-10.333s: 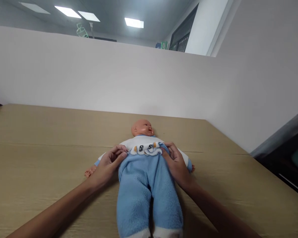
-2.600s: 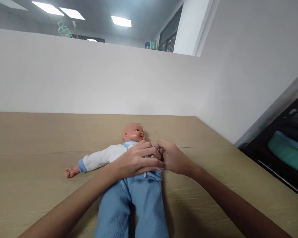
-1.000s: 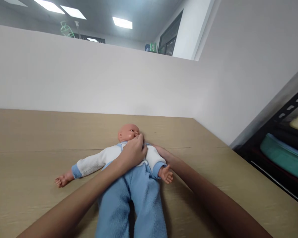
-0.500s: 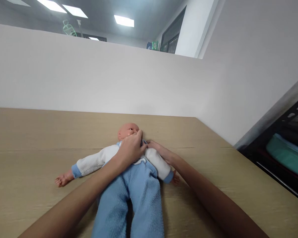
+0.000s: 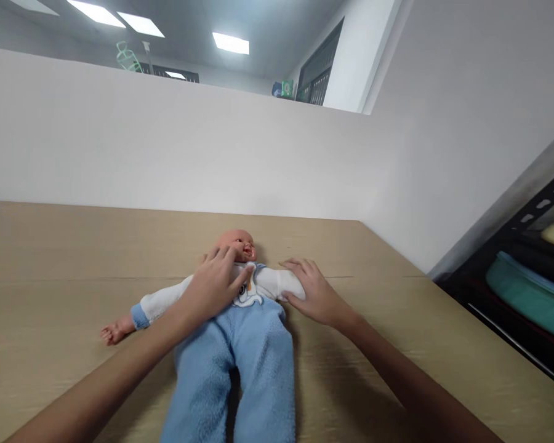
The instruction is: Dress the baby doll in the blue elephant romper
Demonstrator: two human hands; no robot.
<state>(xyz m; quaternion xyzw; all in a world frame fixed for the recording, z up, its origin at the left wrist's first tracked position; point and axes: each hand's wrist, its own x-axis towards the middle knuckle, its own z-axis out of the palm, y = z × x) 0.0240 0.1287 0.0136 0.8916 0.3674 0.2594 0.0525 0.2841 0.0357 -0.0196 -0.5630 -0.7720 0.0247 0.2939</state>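
A baby doll (image 5: 258, 344) in a blue and white fleece outfit lies on its back on the wooden tabletop (image 5: 64, 246), head toward the wall. My left hand (image 5: 212, 283) rests over its shoulder and upper chest, just below the chin, with the fingers extended and the thumb apart. Around the doll's white sleeve (image 5: 281, 283), on the right side, my right hand (image 5: 318, 294) has its thumb and fingers closed. That arm sticks out sideways, and its cuff and hand are hidden behind my hand. The doll's other arm (image 5: 117, 331) stretches down to the left.
A low white partition (image 5: 166, 141) stands behind the table, and a white wall (image 5: 466, 111) rises on the right. Beside the table at right is a black shelf rack (image 5: 503, 246) with folded green cloth (image 5: 530, 295) in it.
My left hand has moved left from the doll's neck and spread its fingers. My right hand has shifted from the collar to the sleeve, and that arm has swung outward and up.
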